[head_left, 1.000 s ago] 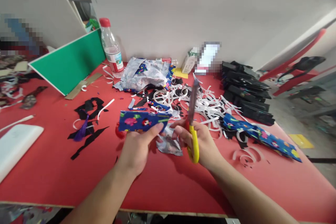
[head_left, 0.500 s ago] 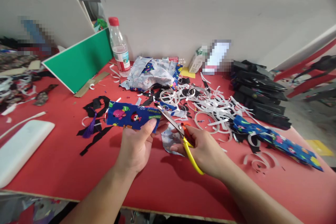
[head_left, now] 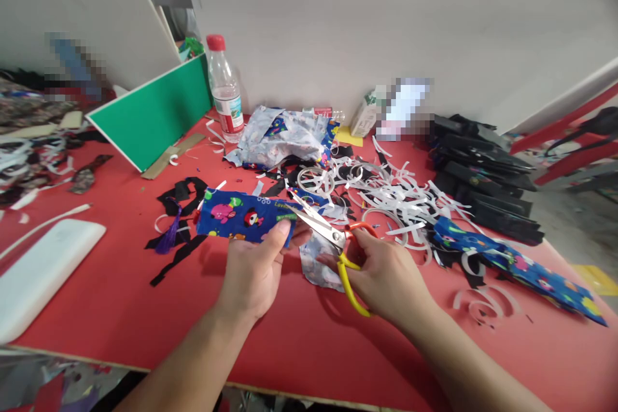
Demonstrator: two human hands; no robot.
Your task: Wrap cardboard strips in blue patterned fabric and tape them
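Pinching the blue cloth (head_left: 224, 212) near its right end, thumb on top, the left hand (head_left: 253, 270) keeps a closed grip well in front of the bottle (head_left: 226, 103), with the cloth between hand and bottle, raised above the table (head_left: 120, 315). The right hand (head_left: 391, 270), in front of the bottle and farther to its right, grasps the scissors (head_left: 334, 236) by their orange and yellow handles; the blades stand parted, pointing toward the bottle's side and meeting the cloth's right end, though whether they bite into it I cannot tell. A pale scrap (head_left: 313, 269) lies under the scissors, also in front and right of the bottle. Just right of the bottle sits a crumpled bundle (head_left: 277, 141); farther right come white strips (head_left: 386, 190), a carton (head_left: 364, 117) and a black stack (head_left: 483, 170), with a blue strip (head_left: 526, 264) nearer the person than that stack. Left of the bottle leans a green board (head_left: 159, 109); in front and left of the bottle lie a purple tassel (head_left: 168, 237) and a white case (head_left: 53, 277).
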